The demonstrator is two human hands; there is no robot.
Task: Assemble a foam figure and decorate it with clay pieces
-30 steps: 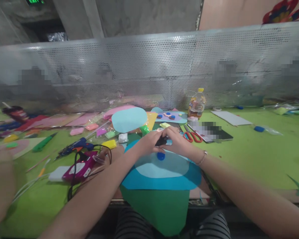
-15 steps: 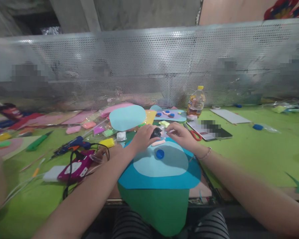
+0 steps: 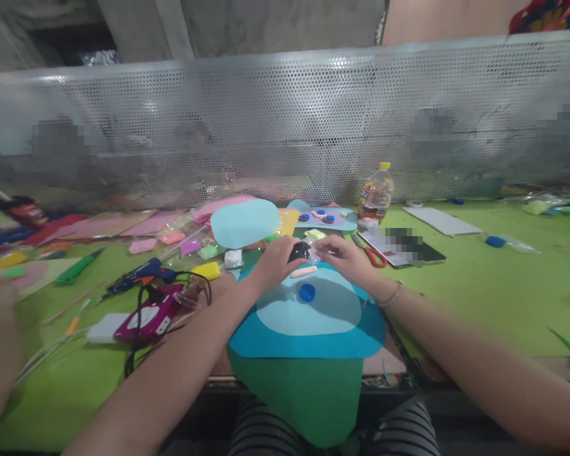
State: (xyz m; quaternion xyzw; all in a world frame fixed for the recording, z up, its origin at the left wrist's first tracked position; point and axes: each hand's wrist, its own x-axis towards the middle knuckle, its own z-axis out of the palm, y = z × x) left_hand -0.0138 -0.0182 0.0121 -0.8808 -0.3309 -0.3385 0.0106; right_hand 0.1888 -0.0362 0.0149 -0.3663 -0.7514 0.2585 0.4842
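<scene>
The left hand (image 3: 274,258) grips a black lump (image 3: 300,251); the right hand (image 3: 346,257), blurred, perhaps pinches its wrapper (image 3: 313,249). Green paper (image 3: 308,399) overhangs the table (image 3: 484,304) at six o'clock.

Place: craft workshop | green counter (image 3: 479,297) | glue gun (image 3: 145,273), scissors (image 3: 367,251), coloured paper (image 3: 285,318), small packets (image 3: 206,271) | perforated metal screen (image 3: 285,120) | bare concrete wall (image 3: 285,25)

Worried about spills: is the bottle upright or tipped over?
Upright: the bottle stands with its yellow cap at the top.

Black lump (image 3: 299,252), blue disc (image 3: 307,292), striped trousers (image 3: 261,434)
</scene>
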